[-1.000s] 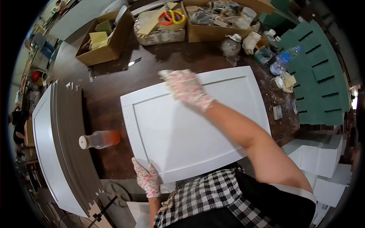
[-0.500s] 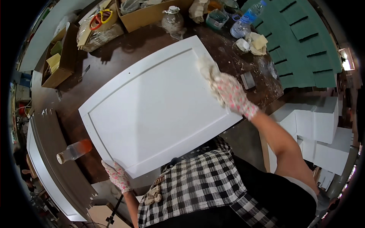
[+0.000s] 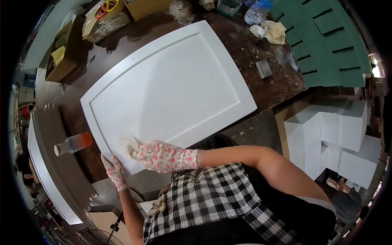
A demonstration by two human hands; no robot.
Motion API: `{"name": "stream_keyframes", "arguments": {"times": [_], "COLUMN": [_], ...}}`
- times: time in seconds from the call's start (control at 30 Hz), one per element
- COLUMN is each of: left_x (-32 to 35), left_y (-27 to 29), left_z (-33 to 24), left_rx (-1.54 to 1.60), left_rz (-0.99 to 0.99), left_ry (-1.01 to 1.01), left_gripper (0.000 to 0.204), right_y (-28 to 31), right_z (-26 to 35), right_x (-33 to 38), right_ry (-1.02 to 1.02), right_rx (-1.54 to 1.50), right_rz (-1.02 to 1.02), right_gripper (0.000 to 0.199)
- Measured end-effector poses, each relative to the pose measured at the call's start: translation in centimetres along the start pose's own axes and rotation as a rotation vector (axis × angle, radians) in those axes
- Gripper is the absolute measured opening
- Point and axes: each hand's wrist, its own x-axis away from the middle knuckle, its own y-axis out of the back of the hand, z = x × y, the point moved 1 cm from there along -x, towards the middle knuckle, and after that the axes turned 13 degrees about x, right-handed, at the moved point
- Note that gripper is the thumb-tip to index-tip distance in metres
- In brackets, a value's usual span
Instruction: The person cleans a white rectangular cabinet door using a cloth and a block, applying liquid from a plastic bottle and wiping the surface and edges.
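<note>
A white framed cabinet door panel with one curved long edge lies face up on the brown worktable, its near side reaching past the table edge. My right hand, in a white glove with pink dots, is closed round a bunched whitish cloth. The cloth presses on the panel near its lower left corner and looks blurred by motion. Beside it, my left hand, in a matching glove, grips the panel's edge at that corner. Some of its fingers lie along the outside of the edge.
A bottle with orange contents lies left of the panel. A grey sanding block and crumpled cloth are to the right. Scissors, a cardboard box and a plastic bottle stand far back. White panels are stacked at right.
My right hand has swept the cloth from the panel's far right side to its near left corner. The left hand stays at the corner. The whole view has shifted a little.
</note>
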Motion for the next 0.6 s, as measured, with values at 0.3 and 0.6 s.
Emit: {"name": "stream_keyframes", "arguments": {"times": [0.3,0.6], "left_x": [-3.9,-6.1], "left_y": [4.2,4.6], "left_z": [-0.1,0.8], "left_rx": [0.429,0.851], "left_rz": [0.379,0.589], "left_ry": [0.077,0.320], "left_gripper": [0.054,0.061], "right_y": [-2.0,-9.6], "right_z": [0.9,13.1], "right_x": [5.2,-11.8], "right_ry": [-0.225,0.296], "right_rx": [0.409,0.343], "right_rz": [-0.070,0.078], "right_gripper": [0.042,0.032]}}
